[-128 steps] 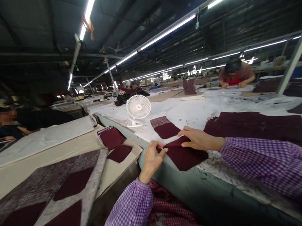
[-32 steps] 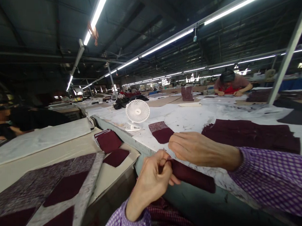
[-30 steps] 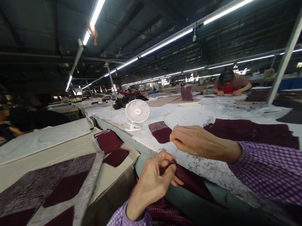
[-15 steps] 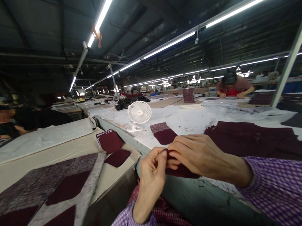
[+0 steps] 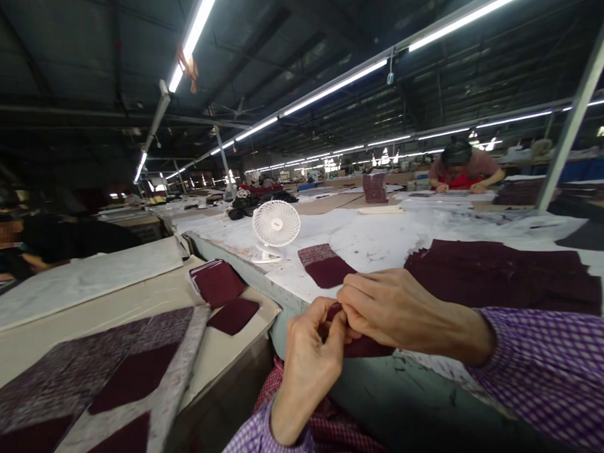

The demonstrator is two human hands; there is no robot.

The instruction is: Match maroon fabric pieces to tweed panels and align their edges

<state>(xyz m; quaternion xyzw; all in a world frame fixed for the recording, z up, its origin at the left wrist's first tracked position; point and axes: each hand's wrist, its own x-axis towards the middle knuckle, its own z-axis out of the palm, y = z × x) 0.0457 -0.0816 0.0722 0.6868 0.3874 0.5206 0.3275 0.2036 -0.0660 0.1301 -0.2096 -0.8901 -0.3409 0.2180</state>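
Both hands meet at the table's front edge over a small dark maroon fabric piece (image 5: 368, 347). My left hand (image 5: 312, 359) pinches the fabric's left end between thumb and fingers. Close against it, my right hand (image 5: 386, 309) is closed on the same cloth, its fingertips partly hidden. The lower part of the piece shows beneath the right hand. Just beyond my hands lies a maroon panel with a speckled top band (image 5: 328, 265). To the right is a pile of larger dark maroon fabric pieces (image 5: 499, 278).
A white fan (image 5: 276, 225) stands on the paper-covered table (image 5: 367, 233). On the left surface are a stack of maroon pieces (image 5: 218, 283), a single piece (image 5: 234, 316) and speckled fabric (image 5: 87, 349). One person (image 5: 462, 166) works across the table; another sits at far left.
My left hand has turned and moved slightly right, its thumb closer to the right fingers. The fabric between them is now more bunched. The view has shifted slightly.
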